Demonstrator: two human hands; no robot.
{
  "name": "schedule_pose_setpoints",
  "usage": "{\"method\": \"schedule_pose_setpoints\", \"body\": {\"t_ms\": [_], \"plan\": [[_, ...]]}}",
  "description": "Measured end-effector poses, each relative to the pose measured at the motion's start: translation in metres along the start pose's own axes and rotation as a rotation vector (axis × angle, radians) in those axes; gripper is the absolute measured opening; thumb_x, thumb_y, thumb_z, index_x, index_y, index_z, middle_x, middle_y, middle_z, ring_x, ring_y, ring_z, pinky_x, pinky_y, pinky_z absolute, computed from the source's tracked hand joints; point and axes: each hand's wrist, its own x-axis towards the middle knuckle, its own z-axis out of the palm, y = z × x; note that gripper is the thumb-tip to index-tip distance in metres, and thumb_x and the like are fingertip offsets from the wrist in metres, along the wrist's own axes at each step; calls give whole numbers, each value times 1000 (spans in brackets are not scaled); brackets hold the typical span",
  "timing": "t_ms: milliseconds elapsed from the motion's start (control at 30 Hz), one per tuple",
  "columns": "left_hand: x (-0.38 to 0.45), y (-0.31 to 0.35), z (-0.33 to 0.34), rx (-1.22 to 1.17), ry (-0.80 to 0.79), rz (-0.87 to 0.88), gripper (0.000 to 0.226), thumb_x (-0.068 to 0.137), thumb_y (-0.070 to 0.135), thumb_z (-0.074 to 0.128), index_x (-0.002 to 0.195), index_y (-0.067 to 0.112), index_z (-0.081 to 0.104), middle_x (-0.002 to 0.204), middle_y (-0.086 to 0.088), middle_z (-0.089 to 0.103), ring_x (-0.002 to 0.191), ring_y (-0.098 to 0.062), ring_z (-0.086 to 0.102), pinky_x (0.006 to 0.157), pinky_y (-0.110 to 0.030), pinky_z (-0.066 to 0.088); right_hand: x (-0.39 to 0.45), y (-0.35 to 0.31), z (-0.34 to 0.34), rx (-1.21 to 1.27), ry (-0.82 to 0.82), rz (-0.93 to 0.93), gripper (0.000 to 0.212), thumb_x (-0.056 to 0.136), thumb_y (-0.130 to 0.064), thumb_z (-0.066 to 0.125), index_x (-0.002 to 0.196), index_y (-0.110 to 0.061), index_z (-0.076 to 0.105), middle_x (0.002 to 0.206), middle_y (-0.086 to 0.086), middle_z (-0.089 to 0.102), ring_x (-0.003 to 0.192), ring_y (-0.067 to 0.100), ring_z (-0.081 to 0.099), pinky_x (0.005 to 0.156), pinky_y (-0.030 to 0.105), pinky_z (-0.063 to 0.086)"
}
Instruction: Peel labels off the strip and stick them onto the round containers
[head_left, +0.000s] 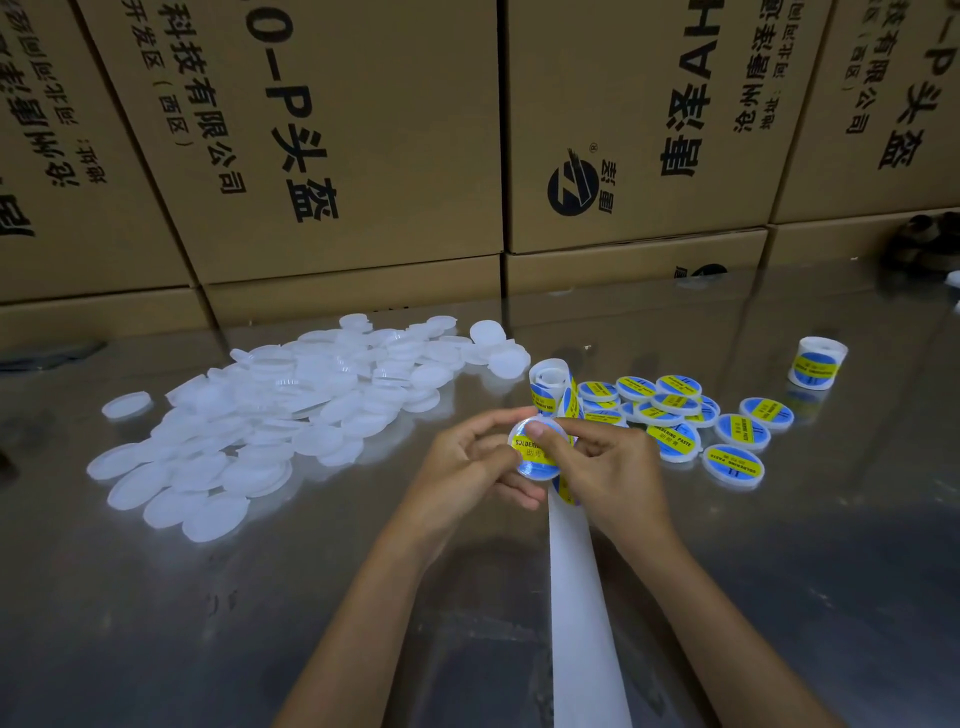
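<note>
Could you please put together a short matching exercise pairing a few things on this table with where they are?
Things:
1. pile of unlabelled white lids
2. group of labelled containers
3. lone label roll
4. empty backing strip

Places:
A. standing alone at the far right
B. running toward the camera between the forearms
C. spread out left of the hands
D. clustered just right of the hands

Pairs: 1-C, 2-D, 3-A, 4-B
</note>
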Motion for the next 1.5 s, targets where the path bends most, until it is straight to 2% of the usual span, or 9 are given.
{"method": "schedule_pose_setpoints", "body": {"t_ms": [67, 233, 400, 500, 633, 867, 1167, 1333, 1500], "plan": [[0, -1, 1, -9, -37, 4, 43, 93, -12, 53, 123, 16, 66, 98, -25, 73, 67, -28, 72, 65, -30, 60, -1, -1, -1, 3, 12, -13, 15, 87, -40, 73, 73, -45, 75, 59, 14, 65, 58, 34, 58, 57, 41, 47], [0, 0, 3, -19, 14, 17, 36, 90, -1, 69, 120, 17, 69, 91, -19, 76, 65, -27, 73, 61, -29, 60, -1, -1, -2, -29, 6, -27, 43, 96, -33, 61, 57, -15, 63, 45, 6, 48, 45, 8, 39, 49, 34, 36], [1, -1, 1, -93, 190, 34, 24, 91, 8, 70, 111, 22, 73, 82, -18, 76, 59, -27, 73, 56, -29, 59, 0, -5, 1, 47, -188, -47, 10, 87, -36, 72, 85, -46, 73, 51, -6, 42, 52, 7, 37, 52, 22, 34], [2, -2, 3, -127, 258, 38, 15, 90, 15, 72, 100, 25, 78, 79, -18, 76, 54, -28, 71, 50, -29, 58, 0, -1, 3, 62, -225, -62, 38, 79, -26, 82, 91, -59, 68, 55, -8, 41, 54, 5, 36, 53, 19, 33], [3, -3, 4, -133, 241, 8, 16, 91, 20, 72, 106, 22, 77, 83, -16, 76, 57, -27, 72, 52, -29, 59, -2, -2, 2, 80, -222, -79, 34, 89, -23, 73, 96, -56, 69, 52, -8, 38, 53, 8, 33, 52, 23, 30], [4, -6, 9, -62, 50, 41, 49, 88, -7, 67, 130, 17, 62, 93, -16, 75, 65, -22, 70, 67, -28, 60, 1, 3, -3, 62, -75, 59, 23, 100, -16, 57, 88, -27, 73, 43, -10, 56, 41, 4, 47, 49, 20, 42], [6, -12, 5, -9, 307, 72, 21, 99, 17, 61, 114, 8, 72, 70, -13, 74, 47, -21, 66, 48, -27, 57, 3, 3, -1, 213, -371, 213, 12, 92, -16, 68, 101, -22, 70, 51, 4, 59, 46, 7, 50, 50, 14, 40], [10, -17, 9, -71, 312, 22, 19, 104, 30, 51, 119, 28, 62, 88, -7, 78, 57, -25, 71, 48, -31, 58, 16, 12, -12, 224, -98, 316, 16, 94, -12, 64, 110, -14, 66, 47, -3, 57, 44, 3, 48, 50, 13, 41], [12, -27, 5, -57, 354, -41, 23, 104, 15, 51, 124, 14, 63, 83, -9, 77, 55, -20, 68, 46, -28, 56, 30, 36, -38, 58, 287, 290, 21, 94, -16, 62, 114, -24, 60, 67, 11, 64, 59, 9, 61, 56, 14, 45]]}}
